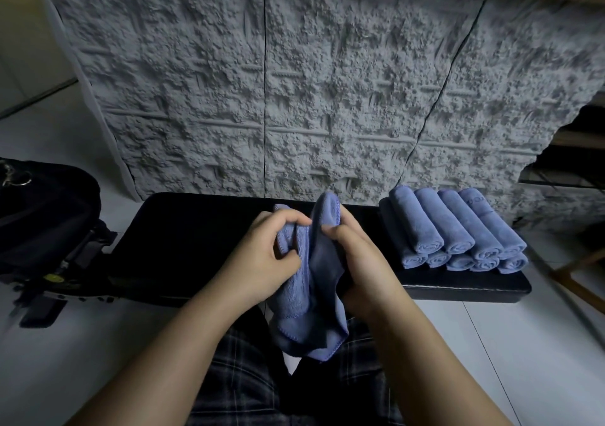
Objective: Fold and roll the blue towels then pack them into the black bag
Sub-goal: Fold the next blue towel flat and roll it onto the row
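A loose blue towel [306,298] hangs bunched between my two hands above the front edge of a black padded bench [196,239]. My left hand [262,258] grips its left fold with curled fingers. My right hand [353,261] pinches the right fold, whose top loops up over the fingers. Several rolled blue towels [458,229] lie stacked in two layers on the bench's right end. The black bag [42,216] sits on the floor at the far left, partly cut off by the frame edge.
A rough grey textured panel [294,81] stands right behind the bench. White tiled floor [523,343] surrounds it. Black bench hardware [59,278] juts out at the left. A wooden frame leg [576,268] stands at the far right. My plaid-clad legs [248,386] are below.
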A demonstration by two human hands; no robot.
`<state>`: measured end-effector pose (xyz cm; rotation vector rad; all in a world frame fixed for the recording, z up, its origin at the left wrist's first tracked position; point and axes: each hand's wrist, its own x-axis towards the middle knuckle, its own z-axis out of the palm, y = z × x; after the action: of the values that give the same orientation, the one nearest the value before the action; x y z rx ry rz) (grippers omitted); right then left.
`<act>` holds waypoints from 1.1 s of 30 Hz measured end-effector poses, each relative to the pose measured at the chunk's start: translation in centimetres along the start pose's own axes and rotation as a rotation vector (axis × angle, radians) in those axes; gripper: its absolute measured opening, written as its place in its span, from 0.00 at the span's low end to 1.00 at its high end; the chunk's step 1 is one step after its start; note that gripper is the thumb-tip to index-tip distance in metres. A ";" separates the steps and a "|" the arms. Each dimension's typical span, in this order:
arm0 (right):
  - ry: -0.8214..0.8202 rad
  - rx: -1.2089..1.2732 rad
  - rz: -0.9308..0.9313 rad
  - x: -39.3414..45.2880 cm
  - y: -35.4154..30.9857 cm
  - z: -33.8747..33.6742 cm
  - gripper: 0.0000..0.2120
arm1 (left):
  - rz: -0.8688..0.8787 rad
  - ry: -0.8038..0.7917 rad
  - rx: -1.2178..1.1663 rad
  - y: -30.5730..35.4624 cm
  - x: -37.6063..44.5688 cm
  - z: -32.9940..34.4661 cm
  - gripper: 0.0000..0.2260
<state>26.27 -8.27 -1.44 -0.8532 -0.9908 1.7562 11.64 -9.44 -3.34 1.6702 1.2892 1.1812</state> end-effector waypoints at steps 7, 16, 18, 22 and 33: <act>0.047 -0.086 0.018 -0.1 0.0 -0.3 0.08 | 0.189 0.067 0.390 -0.4 -0.2 -0.5 0.08; 0.193 0.002 -0.087 0.1 0.0 -0.1 0.09 | 0.310 0.196 0.157 1.3 -0.3 -0.7 0.09; 0.156 0.029 -0.076 0.0 -0.1 0.3 0.05 | 0.267 0.184 0.160 1.5 -0.5 -0.1 0.10; 0.083 -0.096 -0.051 -0.8 0.9 1.1 0.07 | 0.180 0.205 0.078 1.7 -0.7 0.7 0.05; 0.047 -0.248 -0.054 -1.0 1.0 1.2 0.10 | 0.144 0.222 0.162 1.8 0.0 -0.5 0.08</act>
<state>25.20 -9.72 -1.66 -1.0078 -1.2061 1.5815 11.78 -9.89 -1.55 1.8136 1.4525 1.4131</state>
